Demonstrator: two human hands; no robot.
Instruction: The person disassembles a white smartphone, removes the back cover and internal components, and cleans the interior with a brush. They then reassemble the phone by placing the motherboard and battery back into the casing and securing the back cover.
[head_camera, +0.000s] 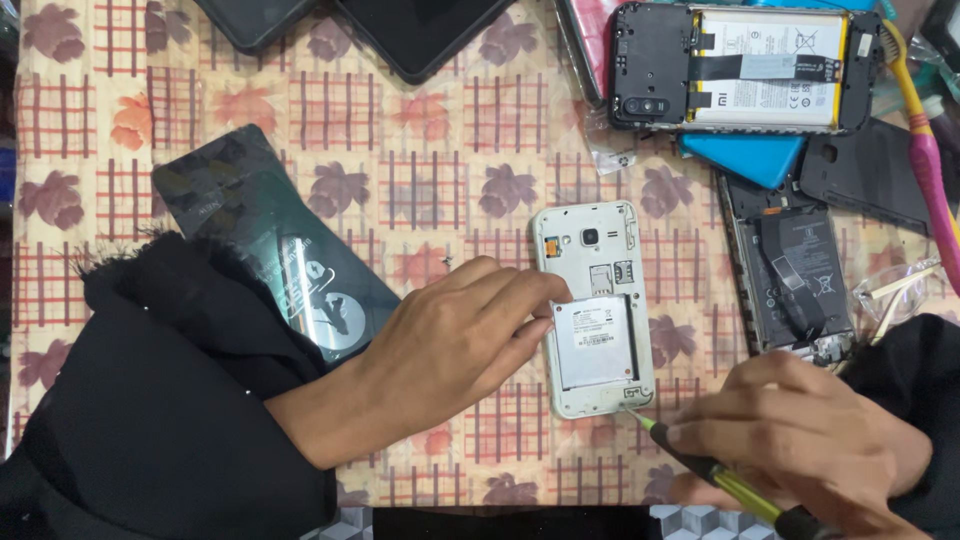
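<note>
A white phone (592, 306) lies face down with its back cover off and its silver battery (594, 340) showing. My left hand (450, 345) rests on the patterned cloth, its fingertips touching the phone's left edge beside the battery. My right hand (800, 440) grips a yellow-and-black screwdriver (715, 475). The screwdriver's thin tip touches the phone's lower right corner.
A second opened phone with a white battery (745, 68) lies at the top right. A dark opened phone (790, 280) sits to the right. A dark glossy pouch (270, 240) lies at the left, black tablets (400, 30) at the top, a pink toothbrush (925, 150) at the right edge.
</note>
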